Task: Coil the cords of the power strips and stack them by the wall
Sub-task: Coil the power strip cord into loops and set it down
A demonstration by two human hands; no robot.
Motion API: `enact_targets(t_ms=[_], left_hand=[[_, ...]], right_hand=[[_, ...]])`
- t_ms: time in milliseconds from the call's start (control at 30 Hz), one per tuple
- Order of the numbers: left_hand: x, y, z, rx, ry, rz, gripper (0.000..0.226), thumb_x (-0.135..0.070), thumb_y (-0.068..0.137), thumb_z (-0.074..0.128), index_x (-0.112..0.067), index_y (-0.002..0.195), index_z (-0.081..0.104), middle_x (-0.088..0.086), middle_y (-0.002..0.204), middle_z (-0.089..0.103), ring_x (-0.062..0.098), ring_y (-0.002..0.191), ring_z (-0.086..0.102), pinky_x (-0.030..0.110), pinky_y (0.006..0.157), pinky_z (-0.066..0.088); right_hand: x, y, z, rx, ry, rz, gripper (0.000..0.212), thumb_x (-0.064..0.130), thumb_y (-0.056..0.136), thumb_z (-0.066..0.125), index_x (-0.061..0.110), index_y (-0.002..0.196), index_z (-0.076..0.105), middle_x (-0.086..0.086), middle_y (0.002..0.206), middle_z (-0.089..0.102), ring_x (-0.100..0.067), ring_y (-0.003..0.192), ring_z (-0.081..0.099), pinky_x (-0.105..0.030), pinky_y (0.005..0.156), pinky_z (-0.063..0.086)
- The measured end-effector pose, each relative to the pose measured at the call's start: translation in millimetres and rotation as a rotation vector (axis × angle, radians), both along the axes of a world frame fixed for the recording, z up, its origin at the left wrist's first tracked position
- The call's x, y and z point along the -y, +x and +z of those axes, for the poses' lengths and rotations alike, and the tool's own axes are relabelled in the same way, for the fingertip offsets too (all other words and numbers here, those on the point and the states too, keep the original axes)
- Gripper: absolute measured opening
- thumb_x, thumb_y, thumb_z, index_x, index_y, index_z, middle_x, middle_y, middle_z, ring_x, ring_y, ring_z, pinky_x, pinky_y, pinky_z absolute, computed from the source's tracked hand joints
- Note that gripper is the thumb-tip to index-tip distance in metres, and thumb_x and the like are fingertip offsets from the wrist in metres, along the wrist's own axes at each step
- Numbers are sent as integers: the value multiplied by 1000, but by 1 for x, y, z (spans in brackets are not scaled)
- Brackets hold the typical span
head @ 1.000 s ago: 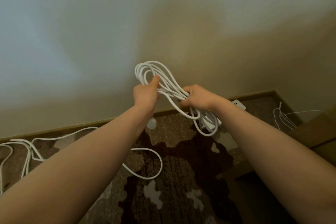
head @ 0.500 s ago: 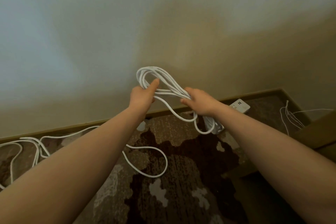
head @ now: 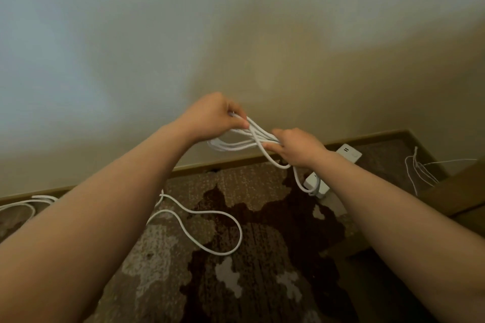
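Both my hands grip the coiled cord (head: 245,140), left hand (head: 210,115) pinching one end, right hand (head: 296,147) clenching the other, keeping loops bundled above the carpet (head: 236,283) near the far wall (head: 236,34).

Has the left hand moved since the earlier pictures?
Yes. The left hand, gripping the coiled cord, has turned over and risen slightly against the baseboard, folding the loops down toward the right hand.

We see a white coiled cord (head: 244,139), a white power strip (head: 349,152) by the wall, and white loose cord (head: 210,220) on a carpet (head: 262,257) blotched in dark brown, tan and pale grey. The wall (head: 157,34) is pale grey-beige, its baseboard (head: 225,164) olive-brown.
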State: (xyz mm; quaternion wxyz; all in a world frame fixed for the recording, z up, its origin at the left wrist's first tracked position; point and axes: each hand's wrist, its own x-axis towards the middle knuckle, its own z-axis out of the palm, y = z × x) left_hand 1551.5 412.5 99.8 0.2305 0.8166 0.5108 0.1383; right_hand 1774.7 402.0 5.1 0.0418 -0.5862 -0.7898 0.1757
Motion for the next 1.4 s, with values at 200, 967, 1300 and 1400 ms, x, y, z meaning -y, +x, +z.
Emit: enact_targets(t_ms=[200, 967, 1300, 1400], left_hand=[[-37, 1, 20, 5, 10, -11, 9, -29, 79, 73, -22, 84, 72, 0, 83, 69, 11, 80, 60, 23, 71, 44], [43, 41, -68, 44, -201, -174, 33, -29, 95, 51, -14, 66, 59, -6, 52, 45, 8, 47, 42, 29, 55, 35], [-17, 10, 22, -404, 205, -319, 22, -38, 90, 57, -19, 90, 69, 4, 84, 67, 24, 79, 59, 35, 68, 47], [-35, -14, 4, -188, -2, -223, 21, -31, 89, 61, -13, 90, 71, 4, 89, 64, 16, 83, 56, 29, 74, 42]], right_hand=[[2, -9, 15, -150, 75, 91, 50, 62, 96, 28, 21, 84, 54, -1, 68, 56, -20, 61, 53, -41, 56, 43], [1, -2, 25, -330, 281, -384, 47, 48, 95, 32, 17, 73, 59, 1, 58, 52, -19, 54, 49, -29, 49, 30], [18, -9, 6, -91, 323, 88, 36, 50, 96, 31, 29, 71, 47, 9, 52, 39, -23, 54, 47, -29, 47, 22], [21, -21, 12, -263, 314, 132, 40, 54, 94, 26, 34, 66, 47, 9, 52, 43, -16, 52, 44, -32, 48, 27]])
